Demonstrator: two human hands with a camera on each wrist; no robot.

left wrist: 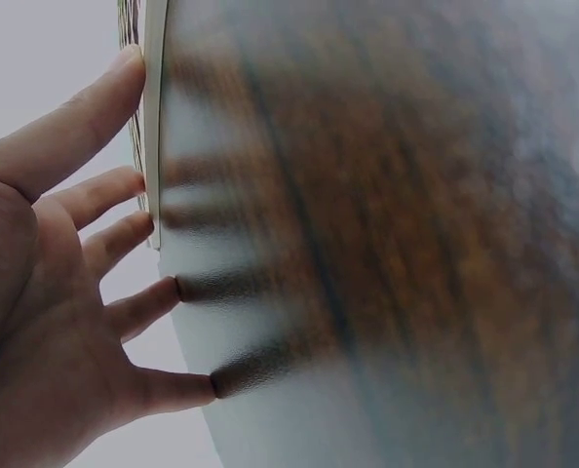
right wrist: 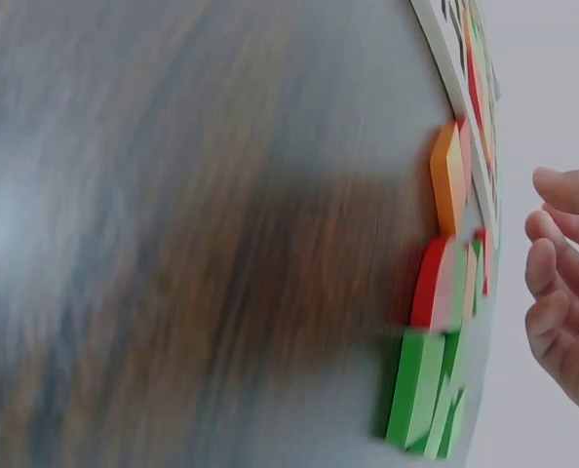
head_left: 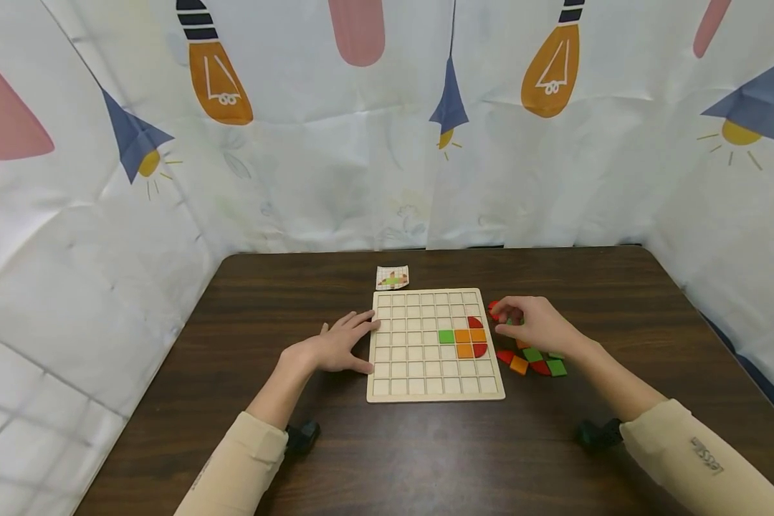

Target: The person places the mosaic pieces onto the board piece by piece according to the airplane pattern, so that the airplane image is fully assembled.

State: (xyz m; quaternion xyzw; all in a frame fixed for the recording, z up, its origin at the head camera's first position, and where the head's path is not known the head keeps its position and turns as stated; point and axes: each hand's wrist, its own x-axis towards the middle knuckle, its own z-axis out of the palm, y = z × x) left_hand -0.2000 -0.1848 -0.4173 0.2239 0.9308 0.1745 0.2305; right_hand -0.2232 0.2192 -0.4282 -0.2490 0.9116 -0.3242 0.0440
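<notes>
A pale wooden grid board (head_left: 406, 387) lies on the table. On its right part sit a green square (head_left: 446, 337), several orange squares (head_left: 462, 335) and two red rounded pieces (head_left: 474, 322). My left hand (head_left: 338, 344) spreads its fingers at the board's left edge; in the left wrist view the thumb (left wrist: 95, 112) touches that edge. Right of the board, my right hand (head_left: 542, 326) hovers over loose pieces, fingers loosely bent and nothing visible between them. A red piece (head_left: 493, 308) shows close by its fingertips. The right wrist view has green blocks (right wrist: 416, 390) below the hand.
A small picture card (head_left: 392, 277) lies behind the board. Loose green (head_left: 557, 368), orange (head_left: 519, 365) and red pieces (head_left: 505, 356) cluster beside its right edge. The dark wooden table (head_left: 297, 287) ends at a patterned white curtain (head_left: 335, 186).
</notes>
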